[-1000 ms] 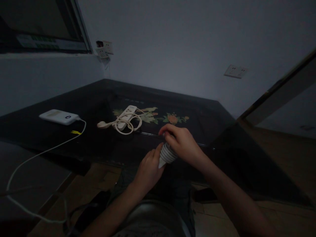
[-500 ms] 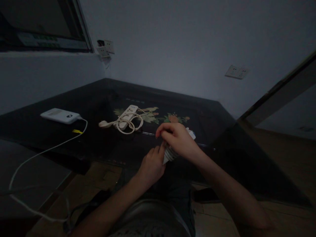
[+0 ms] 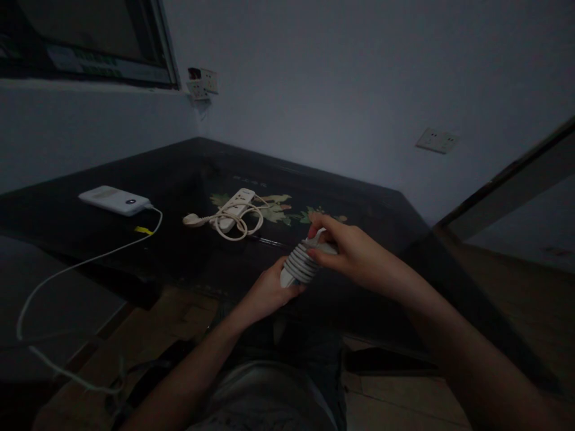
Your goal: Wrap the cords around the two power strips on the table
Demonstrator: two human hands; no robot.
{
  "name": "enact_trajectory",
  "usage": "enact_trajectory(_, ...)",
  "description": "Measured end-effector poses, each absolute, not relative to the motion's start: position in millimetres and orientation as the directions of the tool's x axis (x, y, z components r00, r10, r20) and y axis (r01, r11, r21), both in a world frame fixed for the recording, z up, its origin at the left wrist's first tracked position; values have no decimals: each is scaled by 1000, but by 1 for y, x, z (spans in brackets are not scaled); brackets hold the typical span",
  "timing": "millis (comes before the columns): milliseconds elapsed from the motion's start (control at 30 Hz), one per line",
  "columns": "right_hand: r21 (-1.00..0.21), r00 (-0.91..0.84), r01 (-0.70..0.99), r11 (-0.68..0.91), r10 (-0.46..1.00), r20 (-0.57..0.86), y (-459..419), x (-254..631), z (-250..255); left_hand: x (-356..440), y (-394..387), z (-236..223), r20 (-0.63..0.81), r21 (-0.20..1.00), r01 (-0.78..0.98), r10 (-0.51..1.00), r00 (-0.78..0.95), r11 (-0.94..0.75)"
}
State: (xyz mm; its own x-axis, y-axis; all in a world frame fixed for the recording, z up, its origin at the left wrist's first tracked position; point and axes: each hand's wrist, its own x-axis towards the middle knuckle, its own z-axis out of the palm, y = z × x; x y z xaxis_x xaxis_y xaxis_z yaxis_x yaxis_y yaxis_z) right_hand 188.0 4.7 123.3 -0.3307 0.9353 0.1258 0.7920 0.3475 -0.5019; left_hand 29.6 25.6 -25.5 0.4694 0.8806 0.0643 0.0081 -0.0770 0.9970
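Note:
My left hand (image 3: pixel 268 292) is closed around the lower end of a white power strip (image 3: pixel 287 279), held tilted above the near part of the table. Its pale cord (image 3: pixel 302 263) is wound round the body in several tight, neighbouring turns. At the upper end, my right hand (image 3: pixel 344 244) has thumb and fingers closed on a light grey end piece of the cord, which looks like the plug (image 3: pixel 322 239); the fingers partly hide it. A second white power strip (image 3: pixel 236 209) lies on the table, its loose cord (image 3: pixel 232 239) looped over it.
The dark glossy table (image 3: pixel 188 161) has a flower print. On its left lies a white power bank-like device (image 3: pixel 114 200) with a cable (image 3: pixel 85 261) hanging over the edge and a yellow tag (image 3: pixel 144 230). Wall sockets (image 3: pixel 436 140) sit behind, and a window (image 3: pixel 90 42) is at upper left.
My right hand has moved right and its fingers have turned, uncovering the wound cord. My left hand has shifted slightly left and grips the strip lower. The camera view has shifted slightly.

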Motion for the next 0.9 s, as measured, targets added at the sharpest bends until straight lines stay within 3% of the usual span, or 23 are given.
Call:
enact_trajectory(200,-506,-305,772,385,923,236,9,199,120,30,22,-16,-84,946,-218,832,548,239)
enact_trajectory(367,-403,-279,811,424,886,371,13,208,120,27,12,-6,-149,871,-265,737,660,413)
enact_trajectory(667,-346,-189,878,332,903,387,13,210,109,41,6,-15,-209,832,-281,740,640,479)
enact_trajectory(900,-344,-98,893,291,871,482,13,209,100,44,4,-18,-205,810,-299,721,661,505)
